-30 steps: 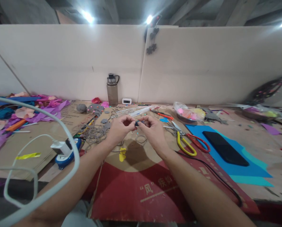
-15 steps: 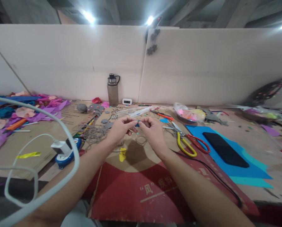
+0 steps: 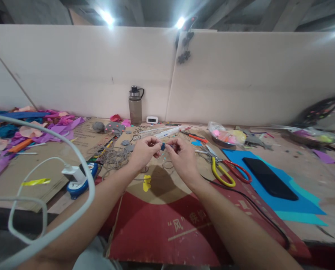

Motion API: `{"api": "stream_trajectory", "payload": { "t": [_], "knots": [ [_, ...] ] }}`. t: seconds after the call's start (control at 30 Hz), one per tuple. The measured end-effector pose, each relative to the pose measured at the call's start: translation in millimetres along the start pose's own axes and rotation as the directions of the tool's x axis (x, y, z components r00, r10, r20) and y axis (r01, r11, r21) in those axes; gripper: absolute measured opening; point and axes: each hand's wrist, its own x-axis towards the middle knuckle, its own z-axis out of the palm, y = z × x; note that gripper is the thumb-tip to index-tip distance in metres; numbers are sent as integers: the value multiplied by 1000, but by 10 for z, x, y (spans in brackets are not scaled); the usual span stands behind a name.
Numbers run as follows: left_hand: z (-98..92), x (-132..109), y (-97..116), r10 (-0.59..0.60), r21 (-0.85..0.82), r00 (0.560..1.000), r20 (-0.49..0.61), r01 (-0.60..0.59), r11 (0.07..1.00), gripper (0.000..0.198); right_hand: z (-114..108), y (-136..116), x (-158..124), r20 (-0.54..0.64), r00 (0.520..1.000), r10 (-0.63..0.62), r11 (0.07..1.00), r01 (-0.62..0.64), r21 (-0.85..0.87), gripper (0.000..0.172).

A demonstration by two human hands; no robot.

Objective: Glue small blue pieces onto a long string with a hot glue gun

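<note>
My left hand (image 3: 143, 152) and my right hand (image 3: 182, 155) meet above the middle of the cardboard-covered table (image 3: 72, 165). Both pinch a small blue piece (image 3: 163, 146) between their fingertips, fingers closed. A thin wire ring (image 3: 168, 164) lies on the cardboard just below my right hand. A tangle of grey wire (image 3: 114, 156) lies left of my left hand. Yellow-handled scissors (image 3: 222, 175) and red-handled scissors (image 3: 236, 170) lie to the right of my right wrist.
A water bottle (image 3: 135, 106) and a small white clock (image 3: 152, 120) stand by the back wall. A black phone (image 3: 269, 179) lies on blue sheets (image 3: 302, 204). A white charger and cable (image 3: 72, 173), purple paper scraps (image 3: 44, 129) and a bag of coloured bits (image 3: 226, 135) surround the spot.
My hands stay together on the small blue piece, with the fingers shifting slightly around it. The view has drifted a little.
</note>
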Motion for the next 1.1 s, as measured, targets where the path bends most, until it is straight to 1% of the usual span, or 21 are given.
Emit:
{"api": "stream_trajectory", "payload": {
  "t": [0.17,0.37,0.5,0.7,0.83,0.9,1.0,1.1],
  "knots": [
    [12,-32,49,11,104,1000,0,-11,995,13,-17,25,12,-4,999,-34,999,34,-22,14],
    [24,-57,114,22,148,1000,14,-24,989,11,-29,58,24,12,999,-51,998,51,-44,16],
    [16,-63,133,34,164,999,41,-40,986,10,-36,65,37,48,999,-21,998,24,-54,15],
    [-30,-58,145,51,201,993,102,-71,977,7,-38,44,42,113,993,37,999,-39,15,12],
    [-58,-41,153,51,194,986,162,-82,978,7,-40,47,50,180,982,64,993,-81,91,10],
    [-64,-32,160,31,178,983,180,-64,982,7,-44,60,57,203,976,83,988,-108,113,11],
    [-72,-21,170,-16,115,979,201,-7,993,11,-47,92,66,199,974,106,984,-132,120,11],
    [-89,-13,172,-39,48,973,228,29,998,17,-42,130,67,190,975,113,982,-138,127,11]
  ]
}}
